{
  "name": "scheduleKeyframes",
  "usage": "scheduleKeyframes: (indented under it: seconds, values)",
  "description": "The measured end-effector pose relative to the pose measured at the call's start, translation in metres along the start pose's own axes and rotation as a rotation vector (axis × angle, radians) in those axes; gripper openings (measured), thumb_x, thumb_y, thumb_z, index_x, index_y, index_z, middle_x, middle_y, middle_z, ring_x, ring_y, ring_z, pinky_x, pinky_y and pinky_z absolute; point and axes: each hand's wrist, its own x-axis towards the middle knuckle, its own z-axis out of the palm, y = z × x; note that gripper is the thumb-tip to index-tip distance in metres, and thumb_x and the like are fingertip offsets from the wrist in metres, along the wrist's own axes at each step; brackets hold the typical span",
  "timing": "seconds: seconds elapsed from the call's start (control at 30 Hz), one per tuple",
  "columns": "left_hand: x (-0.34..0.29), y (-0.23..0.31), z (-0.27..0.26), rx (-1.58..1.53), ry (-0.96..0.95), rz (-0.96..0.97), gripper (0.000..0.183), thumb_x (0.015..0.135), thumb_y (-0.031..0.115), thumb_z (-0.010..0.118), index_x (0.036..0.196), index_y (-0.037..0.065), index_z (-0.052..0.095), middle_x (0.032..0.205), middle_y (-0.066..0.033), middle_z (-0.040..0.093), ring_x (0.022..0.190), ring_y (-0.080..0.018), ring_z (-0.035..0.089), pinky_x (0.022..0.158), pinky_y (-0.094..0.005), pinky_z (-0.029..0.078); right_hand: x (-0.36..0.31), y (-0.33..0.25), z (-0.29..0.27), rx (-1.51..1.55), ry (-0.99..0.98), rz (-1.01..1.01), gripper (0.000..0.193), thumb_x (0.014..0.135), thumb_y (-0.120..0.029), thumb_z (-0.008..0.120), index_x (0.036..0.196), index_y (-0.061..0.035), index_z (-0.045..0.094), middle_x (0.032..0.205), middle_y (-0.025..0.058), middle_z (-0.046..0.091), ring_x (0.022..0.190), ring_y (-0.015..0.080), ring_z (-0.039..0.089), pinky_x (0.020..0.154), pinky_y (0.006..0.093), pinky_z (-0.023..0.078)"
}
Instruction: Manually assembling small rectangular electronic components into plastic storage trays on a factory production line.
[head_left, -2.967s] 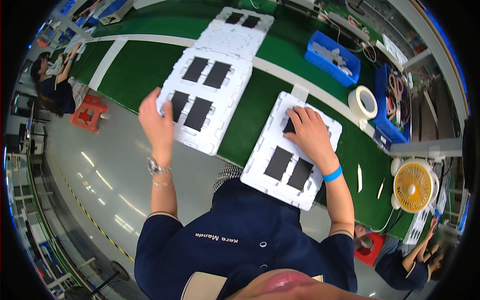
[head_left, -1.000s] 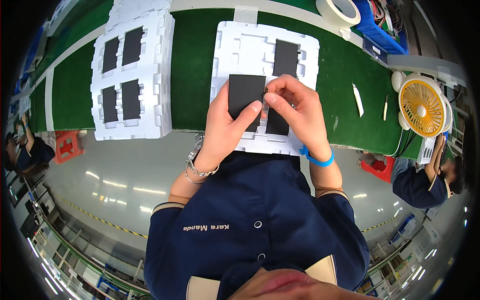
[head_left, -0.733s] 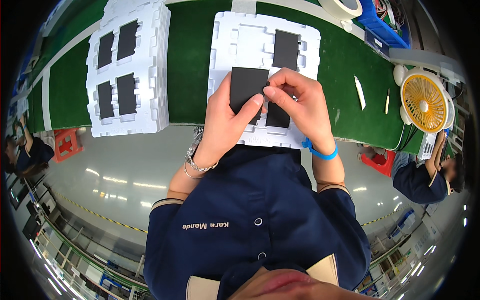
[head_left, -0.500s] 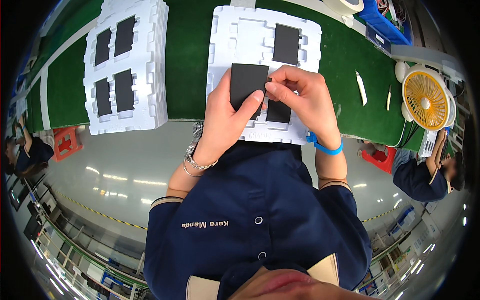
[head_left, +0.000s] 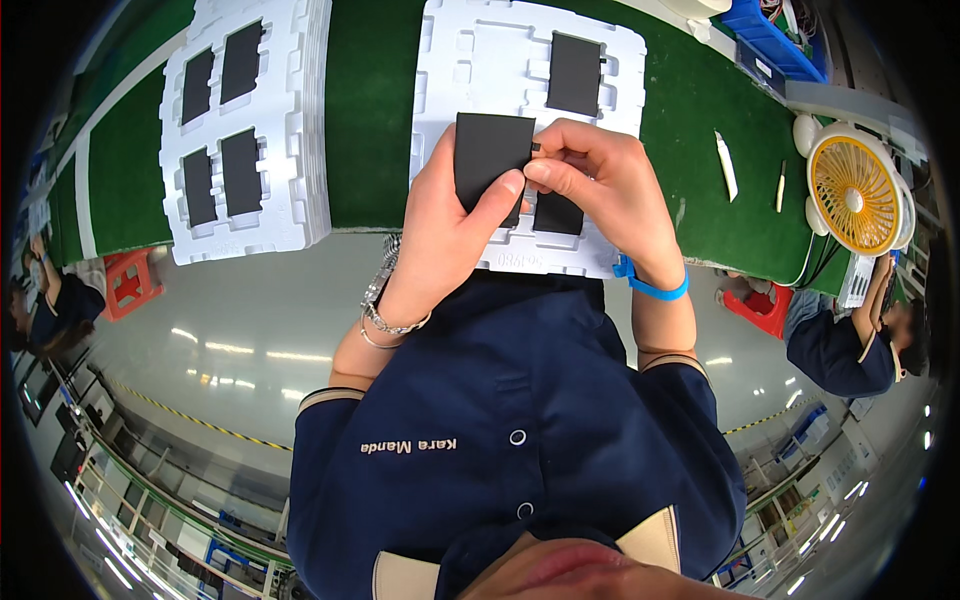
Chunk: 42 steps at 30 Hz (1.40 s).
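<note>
Side passage is afforded by the strip of green mat (head_left: 371,120) between the stacked white trays (head_left: 285,195) and the nearer white tray (head_left: 490,72); it is bounded on the left by the stack's stepped wall. The nearer tray's front half is obstructed by the left hand (head_left: 450,215), the right hand (head_left: 610,190) and the black panel (head_left: 488,150) held up by them. Its far-left recesses are left uncovered. To its right, a lane is offered, then interrupted by a white tool (head_left: 726,167) and a slim tool (head_left: 781,187); beyond these, passage is blocked by the fan (head_left: 850,195).
</note>
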Motion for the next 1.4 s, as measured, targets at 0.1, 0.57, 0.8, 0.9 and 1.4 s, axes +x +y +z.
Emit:
scheduleKeyframes:
  seconds: [0.1, 0.57, 0.8, 0.9, 1.4]
  values:
    - [-0.0005, -0.0025, 0.0002, 0.035, 0.03, 0.046, 0.027, 0.092, 0.004, 0.06, 0.116, -0.002, 0.051, 0.096, -0.0081, 0.068, 0.076, -0.0136, 0.068, 0.068, -0.0268, 0.054, -0.0011, -0.0056, -0.0003, -0.028, -0.034, 0.014, 0.012, 0.09, -0.007, 0.068, 0.087, 0.0035, 0.062, 0.075, 0.0029, 0.062, 0.069, 0.0081, 0.057, 0.065, 0.0234, 0.049]
    - [0.0, -0.0058, 0.0018, 0.037, 0.034, 0.08, 0.027, 0.092, 0.004, 0.06, 0.116, -0.002, 0.051, 0.099, -0.0084, 0.068, 0.079, -0.013, 0.068, 0.07, -0.0266, 0.055, -0.002, -0.0036, -0.0007, 0.009, -0.03, -0.012, 0.009, 0.09, -0.005, 0.066, 0.089, 0.0034, 0.061, 0.078, 0.0024, 0.061, 0.072, 0.009, 0.057, 0.068, 0.0241, 0.05]
    - [0.0023, -0.0064, -0.0006, 0.084, 0.037, 0.093, 0.032, 0.087, 0.006, 0.068, 0.115, -0.001, 0.052, 0.095, -0.0079, 0.069, 0.08, -0.0123, 0.068, 0.071, -0.0276, 0.054, -0.0018, -0.0023, 0.0027, 0.012, 0.09, -0.039, 0.009, 0.087, -0.006, 0.068, 0.089, 0.0019, 0.064, 0.077, 0.0048, 0.066, 0.072, 0.012, 0.062, 0.069, 0.0266, 0.051]
    - [0.0032, -0.0058, 0.0006, 0.195, 0.08, 0.109, 0.036, 0.084, 0.011, 0.073, 0.112, 0.0, 0.052, 0.091, -0.0081, 0.069, 0.079, -0.0137, 0.068, 0.07, -0.0288, 0.055, -0.0022, -0.0025, 0.0047, -0.078, 0.122, -0.094, 0.01, 0.086, -0.006, 0.068, 0.09, 0.0019, 0.064, 0.078, 0.0062, 0.067, 0.071, 0.0138, 0.063, 0.068, 0.0271, 0.052]
    - [0.0021, -0.0045, 0.008, 0.563, 0.203, 0.268, 0.036, 0.081, 0.014, 0.074, 0.109, 0.004, 0.055, 0.084, -0.0115, 0.068, 0.071, -0.0245, 0.069, 0.064, -0.0334, 0.055, -0.003, -0.006, 0.0011, -0.288, 0.121, -0.214, 0.007, 0.083, -0.006, 0.066, 0.087, 0.0, 0.064, 0.074, 0.0073, 0.064, 0.061, 0.0172, 0.06, 0.057, 0.0298, 0.048]
